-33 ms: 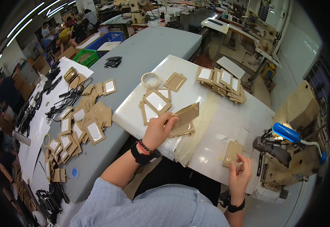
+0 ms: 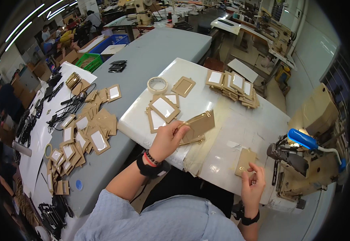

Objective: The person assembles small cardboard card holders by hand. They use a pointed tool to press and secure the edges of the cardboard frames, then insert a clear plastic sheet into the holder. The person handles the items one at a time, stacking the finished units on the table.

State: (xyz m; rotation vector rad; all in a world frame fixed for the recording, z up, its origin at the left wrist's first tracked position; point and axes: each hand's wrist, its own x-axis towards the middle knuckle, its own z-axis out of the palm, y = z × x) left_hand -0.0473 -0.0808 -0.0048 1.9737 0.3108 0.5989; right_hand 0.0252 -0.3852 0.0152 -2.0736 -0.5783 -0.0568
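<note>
My left hand point(image 2: 167, 138) pinches a tan card holder point(image 2: 201, 125) by its near left end, between thumb and fingers. The card holder is tilted up off the white table, and small gold-coloured metal fittings show at its upper right corner. Beneath it lies another tan card holder point(image 2: 193, 139), mostly covered. My right hand point(image 2: 253, 185) hovers at the table's near edge with its fingers loosely curled. A tiny shiny bit shows inside them, too small to name. Just beyond its fingertips a tan piece point(image 2: 246, 160) with a round metal spot lies flat.
A sewing machine point(image 2: 299, 160) with a blue lamp point(image 2: 302, 138) stands at the right. Stacked card holders point(image 2: 233, 88) with white windows sit at the far side, near a tape roll point(image 2: 157, 84). More card holders point(image 2: 98, 140) heap on the grey table at left, by black cables point(image 2: 68, 108).
The card holder in my left hand has turned slightly, so more of its broad face shows. My right hand has barely moved.
</note>
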